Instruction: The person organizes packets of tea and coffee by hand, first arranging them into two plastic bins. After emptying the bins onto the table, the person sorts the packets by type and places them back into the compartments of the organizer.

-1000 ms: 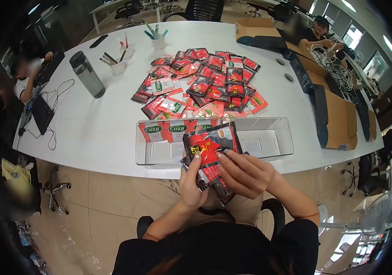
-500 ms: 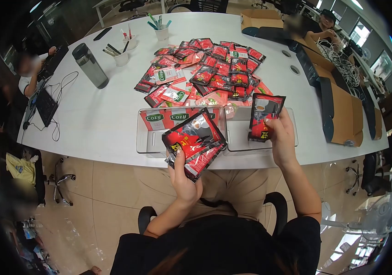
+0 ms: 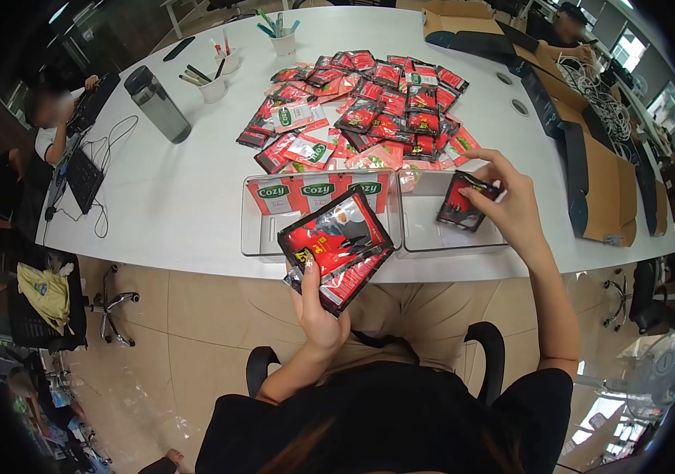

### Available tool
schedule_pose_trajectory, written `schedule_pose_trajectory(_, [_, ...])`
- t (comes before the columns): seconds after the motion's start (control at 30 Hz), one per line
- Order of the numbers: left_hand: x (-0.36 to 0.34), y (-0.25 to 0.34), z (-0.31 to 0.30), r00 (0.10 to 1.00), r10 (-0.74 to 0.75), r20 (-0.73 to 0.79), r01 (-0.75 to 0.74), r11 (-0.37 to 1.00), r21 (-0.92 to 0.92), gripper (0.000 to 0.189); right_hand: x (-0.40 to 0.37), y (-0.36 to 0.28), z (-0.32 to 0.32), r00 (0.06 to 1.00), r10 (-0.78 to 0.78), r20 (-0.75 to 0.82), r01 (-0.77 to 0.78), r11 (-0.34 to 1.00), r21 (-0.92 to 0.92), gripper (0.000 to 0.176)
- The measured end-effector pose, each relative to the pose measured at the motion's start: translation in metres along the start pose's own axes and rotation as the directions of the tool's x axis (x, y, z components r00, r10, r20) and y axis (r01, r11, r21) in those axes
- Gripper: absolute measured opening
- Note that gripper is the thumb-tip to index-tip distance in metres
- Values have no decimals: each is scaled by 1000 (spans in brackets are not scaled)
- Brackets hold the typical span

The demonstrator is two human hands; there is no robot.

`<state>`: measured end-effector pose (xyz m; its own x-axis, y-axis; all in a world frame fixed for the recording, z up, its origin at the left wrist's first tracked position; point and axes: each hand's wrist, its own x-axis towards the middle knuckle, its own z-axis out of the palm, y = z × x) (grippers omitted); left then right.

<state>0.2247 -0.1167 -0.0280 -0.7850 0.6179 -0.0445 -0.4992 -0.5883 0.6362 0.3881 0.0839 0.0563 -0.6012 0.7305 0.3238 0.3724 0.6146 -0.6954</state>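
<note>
My left hand (image 3: 320,316) is closed around a small stack of red and black coffee sachets (image 3: 337,237), fanned out in front of the left clear plastic bin (image 3: 255,229). Inside that bin, several red and white Cozy sachets (image 3: 318,192) stand upright along the back wall. My right hand (image 3: 515,201) is over the right clear plastic bin (image 3: 420,237), thumb against a single coffee sachet (image 3: 461,209). This sachet is tilted at the bin's opening, and the index finger is raised off it. Beyond both bins lies a heap of mixed sachets (image 3: 381,118).
A grey bottle (image 3: 157,107) and cups of pens (image 3: 282,39) stand to the left and back. Open cardboard boxes (image 3: 602,189), one with white cables (image 3: 594,99), line the right side. Another person (image 3: 53,118) sits at a laptop (image 3: 85,178) on the left.
My right hand has turned and moved slightly right, bringing its sachet lower and more tilted at the right bin; its index finger has lifted. My left hand keeps its stack. The view has shifted slightly.
</note>
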Motion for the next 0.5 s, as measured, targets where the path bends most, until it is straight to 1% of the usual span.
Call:
schedule_pose_trajectory(0.1, [0,-1,-2,999,-20,45,20,1000,4,33,9,7,14,994,-102,37,103,994,-47,42])
schedule_pose_trajectory(0.13, [0,-1,-4,997,-19,71,19,1000,13,33,12,6,20,984,-174,35,176,982,-67,40])
schedule_pose_trajectory(0.23, [0,-1,-9,995,-42,94,42,999,-1,33,23,13,38,963,-269,14,269,963,-25,40])
schedule_pose_trajectory(0.27, [-1,0,-8,995,-43,89,44,999,-12,33,25,17,41,946,-323,24,324,942,-84,41])
schedule_pose_trajectory(0.3, [-2,1,-6,995,-44,85,46,999,-24,33,29,16,41,922,-385,42,386,905,-179,43])
schedule_pose_trajectory(0.37, [-2,2,-3,996,-43,84,46,998,-35,33,36,12,40,863,-496,94,494,790,-362,48])
schedule_pose_trajectory(0.43, [-1,2,-2,995,-43,86,46,998,-35,33,37,16,40,910,-387,152,415,841,-348,51])
schedule_pose_trajectory(0.47, [-1,0,-3,997,-52,63,54,998,-36,33,37,17,40,927,-327,182,372,863,-343,53])
schedule_pose_trajectory(0.5, [0,-2,-3,996,-60,73,63,997,-40,32,36,18,40,931,-313,189,362,862,-354,54])
